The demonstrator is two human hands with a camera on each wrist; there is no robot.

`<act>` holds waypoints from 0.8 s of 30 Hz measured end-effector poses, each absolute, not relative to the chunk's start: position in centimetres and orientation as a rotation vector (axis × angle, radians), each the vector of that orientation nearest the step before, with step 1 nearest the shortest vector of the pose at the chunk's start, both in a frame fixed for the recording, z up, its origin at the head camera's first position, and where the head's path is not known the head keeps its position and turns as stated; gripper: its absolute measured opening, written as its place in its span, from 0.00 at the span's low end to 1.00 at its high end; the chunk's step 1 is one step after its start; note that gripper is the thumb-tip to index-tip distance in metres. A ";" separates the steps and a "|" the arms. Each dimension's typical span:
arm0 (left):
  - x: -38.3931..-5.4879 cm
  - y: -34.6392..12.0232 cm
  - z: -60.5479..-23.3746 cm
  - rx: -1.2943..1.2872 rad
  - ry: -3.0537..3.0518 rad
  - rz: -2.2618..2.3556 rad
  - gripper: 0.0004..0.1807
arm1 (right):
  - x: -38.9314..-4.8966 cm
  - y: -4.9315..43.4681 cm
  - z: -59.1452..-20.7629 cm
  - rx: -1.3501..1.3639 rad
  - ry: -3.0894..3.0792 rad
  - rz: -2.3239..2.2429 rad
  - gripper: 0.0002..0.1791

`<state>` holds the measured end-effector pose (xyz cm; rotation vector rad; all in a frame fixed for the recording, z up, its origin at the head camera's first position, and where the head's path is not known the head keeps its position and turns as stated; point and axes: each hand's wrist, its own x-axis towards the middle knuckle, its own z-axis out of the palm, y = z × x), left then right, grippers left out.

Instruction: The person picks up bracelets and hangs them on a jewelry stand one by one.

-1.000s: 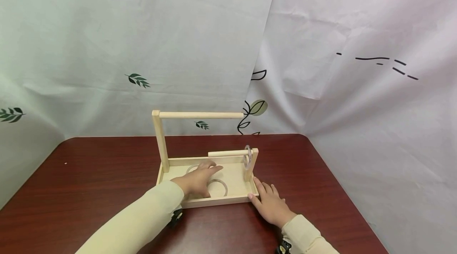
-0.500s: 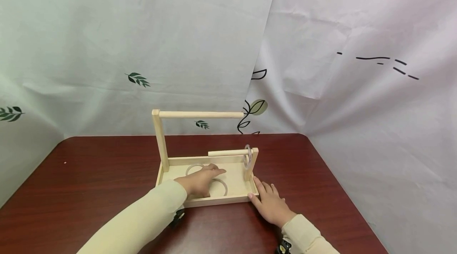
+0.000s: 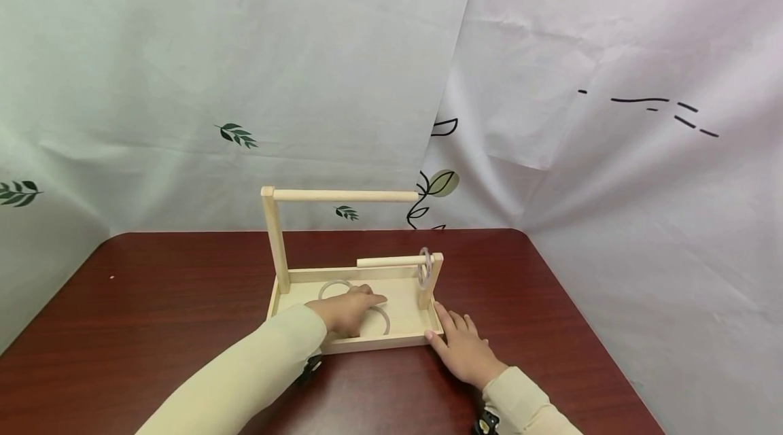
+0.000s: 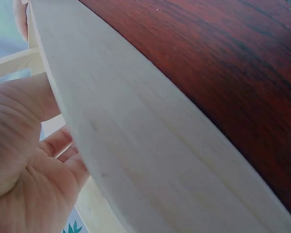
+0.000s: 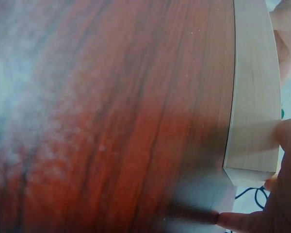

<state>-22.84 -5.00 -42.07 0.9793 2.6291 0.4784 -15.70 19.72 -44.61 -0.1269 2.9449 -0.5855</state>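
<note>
Rings (image 3: 388,323) lie in the wooden tray (image 3: 397,342), partly hidden by the left hand (image 3: 350,310), its hold, if any, unclear. The outspread right hand (image 3: 463,351) touches the near right corner; another ring (image 3: 419,277) circles the lower dowel (image 3: 387,262).

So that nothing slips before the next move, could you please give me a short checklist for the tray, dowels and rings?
1. Wooden tray steadied: ok; the right hand touches its near right corner.
2. Hanging ring threaded on the short dowel: ok; it hangs near the dowel's right end.
3. Long dowel free of rings: ok; its right end is unobstructed.
4. Near loose ring gripped by the left hand: cannot tell; the fingertips are hidden.
5. Near loose ring and far loose ring fully visible: not ok; the left hand covers part of each.
</note>
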 end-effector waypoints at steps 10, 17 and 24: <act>-22.9 -4.6 -41.7 0.905 2.606 0.462 0.38 | -15.7 19.7 -44.6 -0.130 2.938 -0.583 0.37; -23.2 -4.4 -41.8 0.892 2.609 0.397 0.28 | -15.7 19.7 -44.6 -0.134 2.938 -0.593 0.37; -23.0 -4.3 -41.7 0.896 2.641 0.359 0.26 | -15.6 19.7 -44.7 -0.147 2.953 -0.590 0.37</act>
